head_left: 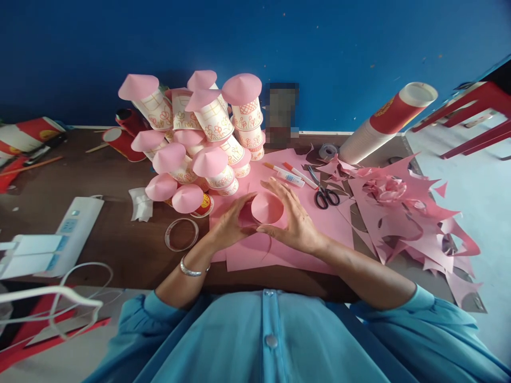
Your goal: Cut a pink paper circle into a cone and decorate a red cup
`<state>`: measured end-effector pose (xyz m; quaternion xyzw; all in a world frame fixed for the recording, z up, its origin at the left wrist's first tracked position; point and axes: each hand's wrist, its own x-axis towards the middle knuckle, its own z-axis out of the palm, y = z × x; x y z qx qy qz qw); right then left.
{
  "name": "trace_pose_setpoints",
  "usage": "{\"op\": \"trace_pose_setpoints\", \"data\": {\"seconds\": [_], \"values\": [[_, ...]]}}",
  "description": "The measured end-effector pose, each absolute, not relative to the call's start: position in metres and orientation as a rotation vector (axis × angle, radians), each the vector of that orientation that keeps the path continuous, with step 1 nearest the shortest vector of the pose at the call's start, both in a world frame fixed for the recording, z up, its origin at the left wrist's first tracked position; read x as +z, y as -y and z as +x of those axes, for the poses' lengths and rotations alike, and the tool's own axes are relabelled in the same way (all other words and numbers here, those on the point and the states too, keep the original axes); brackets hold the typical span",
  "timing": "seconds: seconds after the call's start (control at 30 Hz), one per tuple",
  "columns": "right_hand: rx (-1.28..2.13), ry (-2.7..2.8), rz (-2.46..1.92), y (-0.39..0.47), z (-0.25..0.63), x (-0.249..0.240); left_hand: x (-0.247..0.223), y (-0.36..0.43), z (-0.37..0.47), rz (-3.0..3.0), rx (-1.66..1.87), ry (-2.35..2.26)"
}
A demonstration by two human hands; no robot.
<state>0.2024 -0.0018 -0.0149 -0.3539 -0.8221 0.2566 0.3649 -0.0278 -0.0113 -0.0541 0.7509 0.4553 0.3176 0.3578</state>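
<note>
A small pink paper cone [266, 207] is in front of me, seen from above, over the pink paper sheets. My left hand [233, 221] curves round its left side, fingertips by the upper rim and thumb low. From the right, my right hand [297, 221] cups the cone, its long fingers reaching past the far side and its thumb along the near rim. Whatever is beneath the cone is mostly hidden. Just beyond the right fingers lie black-handled scissors [326, 198], a glue tube [290, 177] and orange-red markers [301, 175].
Several decorated paper cups with pink cone roofs [210, 161] stand stacked at the back left. A tape roll [181, 234] and power strip [75, 229] lie left. Pink paper scraps [415, 218] and a tall cup stack [389, 122] are right, before the blue wall [331, 53].
</note>
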Motion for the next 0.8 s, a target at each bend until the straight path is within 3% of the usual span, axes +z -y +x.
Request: {"op": "trace_pose_setpoints", "data": {"seconds": [0.8], "values": [[0.667, 2.081, -0.888, -0.006, 0.194, -0.027, -0.031, 0.011, -0.039, 1.781, 0.853, -1.003]]}}
